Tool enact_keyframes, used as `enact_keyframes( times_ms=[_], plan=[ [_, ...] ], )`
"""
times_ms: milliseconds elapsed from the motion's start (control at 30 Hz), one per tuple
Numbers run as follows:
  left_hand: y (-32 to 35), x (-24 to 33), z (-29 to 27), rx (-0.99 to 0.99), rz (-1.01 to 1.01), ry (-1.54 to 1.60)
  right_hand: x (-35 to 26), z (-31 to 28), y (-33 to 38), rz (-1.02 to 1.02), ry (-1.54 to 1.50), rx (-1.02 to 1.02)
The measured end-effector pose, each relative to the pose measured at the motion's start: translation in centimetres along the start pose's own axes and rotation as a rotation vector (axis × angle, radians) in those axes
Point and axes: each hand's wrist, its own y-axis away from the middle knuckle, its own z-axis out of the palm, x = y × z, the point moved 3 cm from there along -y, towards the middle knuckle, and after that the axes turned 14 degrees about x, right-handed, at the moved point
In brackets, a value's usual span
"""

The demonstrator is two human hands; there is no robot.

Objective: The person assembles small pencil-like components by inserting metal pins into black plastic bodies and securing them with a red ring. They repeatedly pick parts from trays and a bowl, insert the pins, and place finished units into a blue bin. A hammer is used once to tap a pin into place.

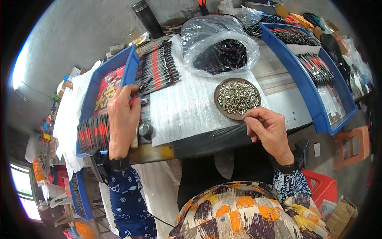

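My left hand [124, 115] is closed, thumb and fingers pinched round a red-and-black pen [133, 101] that is mostly hidden by the fingers. Beyond it, a row of red-and-black pens [157, 65] lies side by side on a white foam sheet [187, 107]. My right hand [268, 129] hangs at the near right rim of a round brown dish [217, 101] heaped with small silvery metal tips [238, 96]. Its thumb and forefinger are pressed together; whatever may be between them is too small to make out.
Left of the row stands a blue tray [129, 73] with bundled pens [94, 131]. A clear plastic bag [191, 40] of black parts [223, 55] sits behind the dish. Another blue tray [318, 113] holds more pens at right. A dark round knob [146, 130] is near the table edge.
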Motion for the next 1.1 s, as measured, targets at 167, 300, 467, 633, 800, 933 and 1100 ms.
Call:
enact_keyframes(
  times_ms=[167, 300, 467, 633, 800, 933, 1100],
  plan=[
    [-3.7, -1.4, 2.4, 0.006, 0.048, -0.054, 0.9, -0.4, 0.1, -0.002, -0.065, -0.006],
    [-5.9, -3.1, 6.0, -0.003, 0.074, -0.072, 1.2, -0.7, 0.2, -0.050, -0.095, -0.004],
    [-7.9, -6.0, 11.5, -0.046, 0.004, -0.154, 1.1, -0.9, 0.2, -0.121, -0.040, 0.020],
    [-10.3, -7.9, 15.4, -0.058, 0.026, -0.244, 0.8, -1.0, -0.1, -0.258, 0.022, 0.041],
    [-12.3, -9.6, 18.3, -0.097, 0.005, -0.275, 0.6, -1.3, -0.5, -0.345, 0.023, 0.013],
    [-13.1, -10.8, 20.0, -0.070, 0.005, -0.300, 0.6, -1.4, -0.7, -0.346, 0.034, -0.012],
    [-13.1, -12.1, 21.0, -0.052, 0.030, -0.322, 0.7, -1.6, -0.9, -0.344, 0.015, -0.042]
  ],
)
